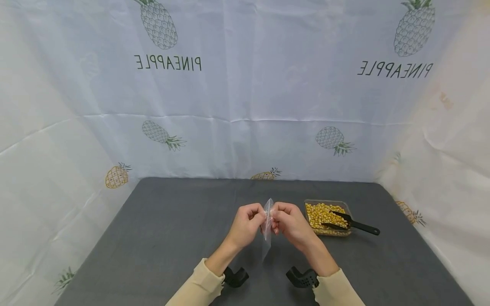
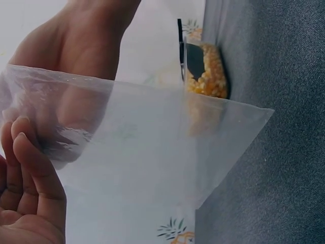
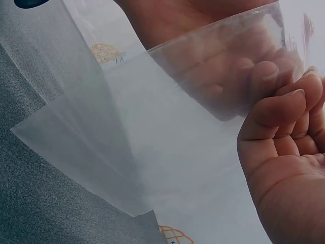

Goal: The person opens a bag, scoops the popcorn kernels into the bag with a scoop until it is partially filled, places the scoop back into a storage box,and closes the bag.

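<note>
A clear plastic bag (image 1: 267,238) hangs upright between both hands, its lower corner pointing down over the table. My left hand (image 1: 246,225) pinches the bag near its top edge from one side, thumb and fingers curled. From the other side my right hand (image 1: 292,225) pinches the same upper part, close against the left. In the left wrist view the bag (image 2: 152,142) is flat and see-through, with nothing in it. The right wrist view shows curled fingers (image 3: 284,109) at the bag's top.
Right of the hands, a clear rectangular container (image 1: 308,203) of yellow corn kernels (image 1: 323,214) stands on the dark grey table (image 1: 172,229). A black scoop (image 1: 363,227) rests in it, handle over the right rim. Pineapple-print cloth (image 1: 245,93) hangs behind the table.
</note>
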A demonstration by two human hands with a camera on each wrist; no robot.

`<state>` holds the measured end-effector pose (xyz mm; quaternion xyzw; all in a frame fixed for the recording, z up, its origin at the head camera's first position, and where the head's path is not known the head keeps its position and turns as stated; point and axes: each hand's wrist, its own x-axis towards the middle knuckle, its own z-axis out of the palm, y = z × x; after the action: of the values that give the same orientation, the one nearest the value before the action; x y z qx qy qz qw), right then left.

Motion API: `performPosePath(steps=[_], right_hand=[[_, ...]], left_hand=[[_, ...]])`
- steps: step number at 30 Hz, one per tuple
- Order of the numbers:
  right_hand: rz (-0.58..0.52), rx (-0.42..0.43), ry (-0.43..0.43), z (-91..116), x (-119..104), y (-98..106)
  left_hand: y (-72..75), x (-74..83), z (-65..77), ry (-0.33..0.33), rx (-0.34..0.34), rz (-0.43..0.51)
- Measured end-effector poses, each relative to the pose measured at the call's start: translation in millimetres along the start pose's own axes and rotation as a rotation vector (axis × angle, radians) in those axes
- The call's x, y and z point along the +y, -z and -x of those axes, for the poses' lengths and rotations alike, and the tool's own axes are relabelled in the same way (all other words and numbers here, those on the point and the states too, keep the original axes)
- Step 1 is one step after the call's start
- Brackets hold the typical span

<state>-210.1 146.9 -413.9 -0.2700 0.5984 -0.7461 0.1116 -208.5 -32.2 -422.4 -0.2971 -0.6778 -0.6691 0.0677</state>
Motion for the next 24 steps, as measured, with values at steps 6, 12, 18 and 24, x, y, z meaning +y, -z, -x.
performPosePath(steps=[6,12,18,24], right_hand=[[-0.002,-0.011,0.020,-0.1,-0.4,0.0],[-0.026,0.007,0.015,-0.2,-1.2,1.8],[-0.028,0.006,0.005,-0.3,-3.1,2.8],[-0.009,0.016,-0.005,1.2,-5.0,5.3]], left_hand=[[-0.5,-0.2,0.1,0.008,0.000,0.002],[1.0,-0.9,-0.4,-0.015,-0.004,0.059],[3.3,-1.4,-1.2,-0.027,-0.004,0.041],[8.8,-0.1,-1.8,-0.025,-0.017,0.004]])
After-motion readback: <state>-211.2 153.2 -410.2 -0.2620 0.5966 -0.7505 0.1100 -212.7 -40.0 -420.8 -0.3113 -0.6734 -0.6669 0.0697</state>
